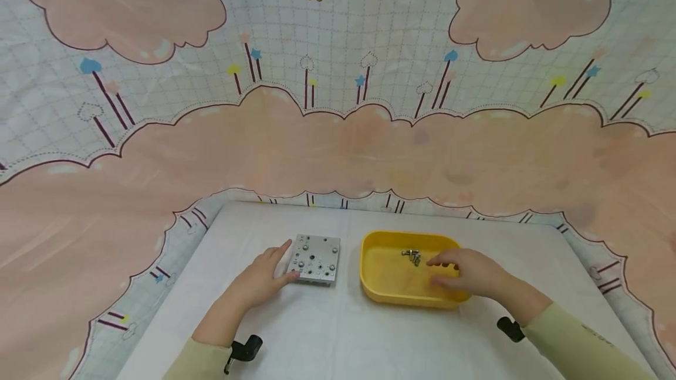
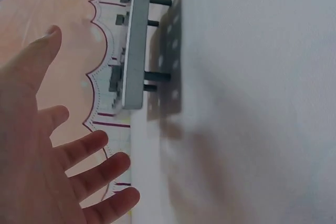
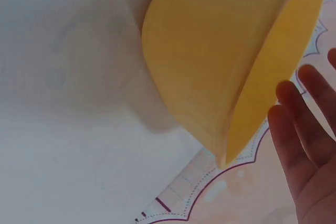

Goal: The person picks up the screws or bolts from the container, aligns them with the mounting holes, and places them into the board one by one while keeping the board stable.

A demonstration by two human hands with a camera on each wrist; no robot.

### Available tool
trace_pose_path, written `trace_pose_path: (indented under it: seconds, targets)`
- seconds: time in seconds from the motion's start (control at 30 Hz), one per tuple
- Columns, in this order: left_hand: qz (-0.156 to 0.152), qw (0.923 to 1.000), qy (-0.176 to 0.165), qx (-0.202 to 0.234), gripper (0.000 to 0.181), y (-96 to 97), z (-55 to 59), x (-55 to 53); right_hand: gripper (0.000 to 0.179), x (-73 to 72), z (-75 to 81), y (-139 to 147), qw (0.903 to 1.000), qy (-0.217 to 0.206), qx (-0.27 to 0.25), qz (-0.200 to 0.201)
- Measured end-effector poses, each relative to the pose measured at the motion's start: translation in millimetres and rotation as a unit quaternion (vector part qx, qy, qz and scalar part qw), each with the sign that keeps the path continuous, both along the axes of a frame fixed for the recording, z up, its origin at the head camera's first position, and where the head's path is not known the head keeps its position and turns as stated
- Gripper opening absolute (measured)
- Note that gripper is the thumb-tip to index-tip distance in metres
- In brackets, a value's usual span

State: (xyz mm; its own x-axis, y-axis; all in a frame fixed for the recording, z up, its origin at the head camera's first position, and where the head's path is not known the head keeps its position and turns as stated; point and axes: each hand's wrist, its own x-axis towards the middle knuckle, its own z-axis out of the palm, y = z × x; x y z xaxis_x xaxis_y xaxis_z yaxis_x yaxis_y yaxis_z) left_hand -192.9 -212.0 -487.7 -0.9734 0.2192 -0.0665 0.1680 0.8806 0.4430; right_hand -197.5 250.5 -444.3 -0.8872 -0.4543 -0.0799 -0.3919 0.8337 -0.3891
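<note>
Because the left hand has its fingers spread rather than wrapped round anything, nothing firm seems to be steadying the metal plate, which sits left of the yellow tray; that hand is at the plate's side away from the tray, and from where I stand I cannot tell whether a fingertip brushes it. The plate looks propped on the shanks poking out beneath it, so a careless nudge could rock it or skid it along the surface toward the tray. Inside the tray, around the middle and toward its far wall, lies a jumbled little heap of screws; being small and bunched together, they could come up two at a time, or slip and scatter. At the tray's right end hangs the right hand, fingers loosely bent and parted, with nothing I can see between them. Should it catch the rim, the tray could jolt, and a screw fumbled outside the tray might well roll away.
</note>
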Motion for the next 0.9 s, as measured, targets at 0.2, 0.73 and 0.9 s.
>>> trace_pose_path:
  seconds: [0.2,0.73,0.9]
  targets:
    - [0.014,0.9974,-0.055,0.045,0.086,-4.1,-6.9,-8.3,0.031,-15.9,0.4,-1,0.9988,-0.047,-0.005,0.012]
    - [0.033,0.9839,-0.134,0.114,0.086,-13.5,-22.0,-30.2,0.020,-61.4,1.7,-11,0.9940,-0.085,0.015,0.067]
    - [0.031,0.9811,-0.140,0.130,0.086,-14.4,-23.1,-34.5,0.017,-69.1,-0.2,-16,0.9925,-0.097,0.037,0.064]
